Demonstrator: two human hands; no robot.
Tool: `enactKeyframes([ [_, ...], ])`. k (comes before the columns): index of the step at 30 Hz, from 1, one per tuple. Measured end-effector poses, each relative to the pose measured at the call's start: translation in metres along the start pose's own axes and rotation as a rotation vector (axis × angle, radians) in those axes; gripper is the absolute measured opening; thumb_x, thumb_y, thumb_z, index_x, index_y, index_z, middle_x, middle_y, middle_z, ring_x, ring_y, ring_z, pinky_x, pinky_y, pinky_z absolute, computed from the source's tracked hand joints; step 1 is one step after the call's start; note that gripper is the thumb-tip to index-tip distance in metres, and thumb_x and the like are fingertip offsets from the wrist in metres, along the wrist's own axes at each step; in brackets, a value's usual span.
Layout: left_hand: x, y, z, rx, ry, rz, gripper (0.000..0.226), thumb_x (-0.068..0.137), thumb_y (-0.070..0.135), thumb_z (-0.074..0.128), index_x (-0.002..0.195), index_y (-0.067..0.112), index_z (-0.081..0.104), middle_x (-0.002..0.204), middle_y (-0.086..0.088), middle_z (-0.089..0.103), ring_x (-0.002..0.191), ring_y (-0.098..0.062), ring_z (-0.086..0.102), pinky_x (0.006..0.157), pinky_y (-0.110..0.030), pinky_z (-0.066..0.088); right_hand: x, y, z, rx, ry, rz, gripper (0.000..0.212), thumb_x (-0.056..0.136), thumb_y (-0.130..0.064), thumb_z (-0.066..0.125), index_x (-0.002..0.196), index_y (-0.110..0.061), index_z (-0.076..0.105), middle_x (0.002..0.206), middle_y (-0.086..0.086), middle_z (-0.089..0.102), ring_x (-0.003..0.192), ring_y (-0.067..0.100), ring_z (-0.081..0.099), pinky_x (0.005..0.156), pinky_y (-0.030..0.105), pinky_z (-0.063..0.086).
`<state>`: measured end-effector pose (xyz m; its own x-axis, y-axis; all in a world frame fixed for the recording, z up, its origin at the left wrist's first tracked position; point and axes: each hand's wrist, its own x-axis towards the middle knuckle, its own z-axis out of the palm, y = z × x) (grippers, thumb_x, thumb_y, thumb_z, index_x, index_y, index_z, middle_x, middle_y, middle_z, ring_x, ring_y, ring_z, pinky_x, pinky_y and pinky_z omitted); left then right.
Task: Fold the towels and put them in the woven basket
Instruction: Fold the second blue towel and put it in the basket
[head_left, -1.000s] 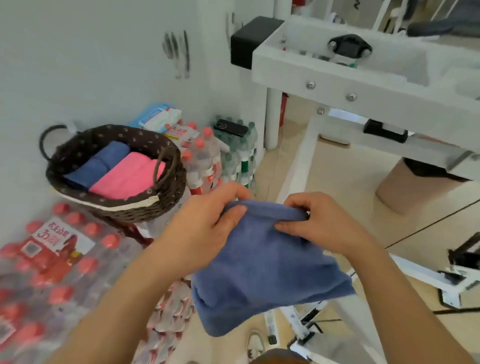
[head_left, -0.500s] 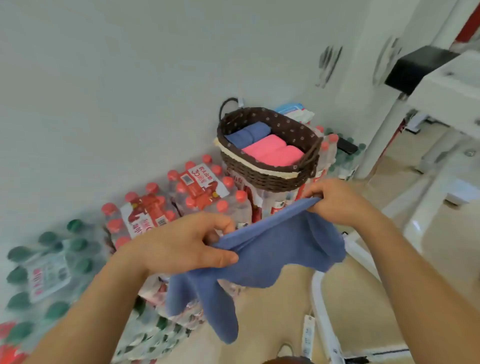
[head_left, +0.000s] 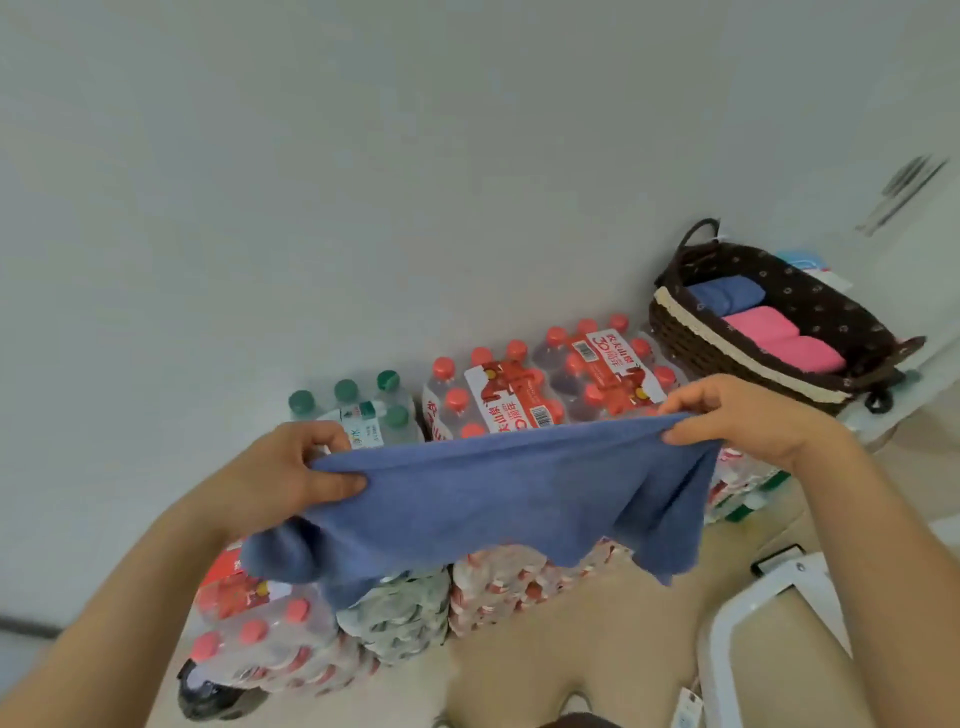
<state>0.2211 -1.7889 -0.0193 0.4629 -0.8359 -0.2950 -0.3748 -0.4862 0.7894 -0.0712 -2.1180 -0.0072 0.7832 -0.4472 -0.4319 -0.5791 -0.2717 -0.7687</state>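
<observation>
A blue towel (head_left: 498, 493) hangs stretched out in the air between my two hands. My left hand (head_left: 280, 473) pinches its top left corner and my right hand (head_left: 737, 410) pinches its top right corner. The lower edge droops in uneven folds. The brown woven basket (head_left: 727, 348) stands at the right, on top of bottle packs and against the white wall. Inside it lie a folded blue towel (head_left: 727, 293) and two folded pink towels (head_left: 784, 340) side by side.
Shrink-wrapped packs of red-capped bottles (head_left: 524, 395) and green-capped bottles (head_left: 358, 410) are stacked along the wall below and left of the basket. A white frame (head_left: 737, 623) stands on the tan floor at the lower right.
My hands have pulled apart and spread the bunched blue towel out wide. My view has swung left, so the basket now sits at the right edge.
</observation>
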Motion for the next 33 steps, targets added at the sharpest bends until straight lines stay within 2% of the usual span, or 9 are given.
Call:
enactKeyframes([
  [3, 0.024, -0.027, -0.008, 0.065, 0.403, -0.023, 0.016, 0.075, 0.004, 0.067, 0.069, 0.010, 0.054, 0.057, 0.001, 0.053, 0.055, -0.015, 0.041, 0.057, -0.028, 0.035, 0.032, -0.015, 0.010, -0.067, 0.162, -0.005, 0.022, 0.080, -0.021, 0.074, 0.086, -0.001, 0.070, 0.092, 0.025, 0.065, 0.079, 0.024, 0.061, 0.081, 0.046, 0.050],
  [6, 0.045, -0.046, -0.012, 0.209, 0.638, -0.124, 0.025, 0.072, -0.004, 0.054, 0.071, 0.021, 0.054, 0.061, 0.002, 0.056, 0.061, -0.019, 0.050, 0.052, -0.027, 0.035, 0.070, -0.034, 0.030, -0.239, 0.511, -0.043, 0.018, 0.080, -0.017, 0.068, 0.075, 0.001, 0.067, 0.067, 0.017, 0.059, 0.061, 0.016, 0.049, 0.059, 0.035, 0.045],
  [11, 0.071, -0.079, -0.017, 0.328, 0.739, -0.283, 0.025, 0.077, 0.003, 0.052, 0.083, 0.023, 0.065, 0.070, -0.003, 0.058, 0.061, -0.021, 0.052, 0.049, -0.026, 0.032, 0.126, -0.044, 0.049, -0.462, 0.782, -0.197, 0.032, 0.081, -0.012, 0.063, 0.053, -0.004, 0.050, 0.051, 0.009, 0.048, 0.050, 0.024, 0.044, 0.042, 0.030, 0.031],
  [14, 0.082, -0.087, -0.018, 0.238, 0.801, -0.341, 0.015, 0.079, 0.010, 0.055, 0.085, 0.020, 0.065, 0.079, -0.005, 0.062, 0.065, -0.021, 0.056, 0.054, -0.027, 0.036, 0.159, -0.038, 0.053, -0.489, 0.809, -0.223, 0.042, 0.085, -0.014, 0.061, 0.051, -0.019, 0.039, 0.058, 0.002, 0.043, 0.062, 0.023, 0.044, 0.050, 0.030, 0.027],
  [16, 0.090, -0.088, -0.019, 0.099, 0.815, -0.409, 0.008, 0.081, 0.014, 0.056, 0.087, 0.017, 0.060, 0.081, -0.001, 0.062, 0.074, -0.023, 0.056, 0.062, -0.029, 0.038, 0.179, -0.034, 0.054, -0.475, 0.815, -0.214, 0.022, 0.085, -0.015, 0.062, 0.063, -0.014, 0.057, 0.077, 0.009, 0.055, 0.080, 0.029, 0.051, 0.063, 0.033, 0.039],
  [21, 0.104, -0.093, -0.022, -0.302, 0.910, -0.553, 0.025, 0.083, 0.015, 0.061, 0.106, 0.016, 0.051, 0.092, -0.002, 0.058, 0.081, -0.021, 0.055, 0.067, -0.030, 0.042, 0.216, -0.031, 0.057, -0.422, 0.758, -0.131, 0.018, 0.084, -0.011, 0.060, 0.101, -0.006, 0.063, 0.108, 0.018, 0.054, 0.102, 0.034, 0.048, 0.076, 0.034, 0.038],
  [25, 0.108, -0.096, -0.018, -0.471, 1.018, -0.547, 0.023, 0.084, 0.010, 0.059, 0.101, 0.016, 0.046, 0.079, 0.000, 0.055, 0.064, -0.016, 0.048, 0.057, -0.026, 0.040, 0.220, -0.047, 0.081, -0.444, 0.669, -0.256, 0.020, 0.083, -0.008, 0.061, 0.103, -0.010, 0.062, 0.107, 0.013, 0.053, 0.099, 0.033, 0.049, 0.076, 0.037, 0.042],
  [29, 0.109, -0.099, -0.016, -0.433, 1.047, -0.479, 0.019, 0.080, -0.001, 0.053, 0.083, 0.017, 0.048, 0.071, 0.000, 0.051, 0.061, -0.015, 0.042, 0.056, -0.025, 0.036, 0.206, -0.065, 0.151, -0.557, 0.297, -0.577, 0.024, 0.082, -0.014, 0.066, 0.107, -0.016, 0.067, 0.109, 0.001, 0.059, 0.096, 0.024, 0.058, 0.074, 0.036, 0.052],
  [33, 0.108, -0.105, -0.024, -0.340, 1.042, -0.429, 0.025, 0.076, -0.008, 0.047, 0.077, 0.016, 0.055, 0.077, 0.003, 0.058, 0.070, -0.012, 0.052, 0.062, -0.021, 0.041, 0.209, -0.080, 0.205, -0.706, 0.025, -0.565, 0.051, 0.095, -0.037, 0.045, 0.144, -0.024, 0.039, 0.154, -0.001, 0.030, 0.139, 0.021, 0.032, 0.103, 0.041, 0.041],
])
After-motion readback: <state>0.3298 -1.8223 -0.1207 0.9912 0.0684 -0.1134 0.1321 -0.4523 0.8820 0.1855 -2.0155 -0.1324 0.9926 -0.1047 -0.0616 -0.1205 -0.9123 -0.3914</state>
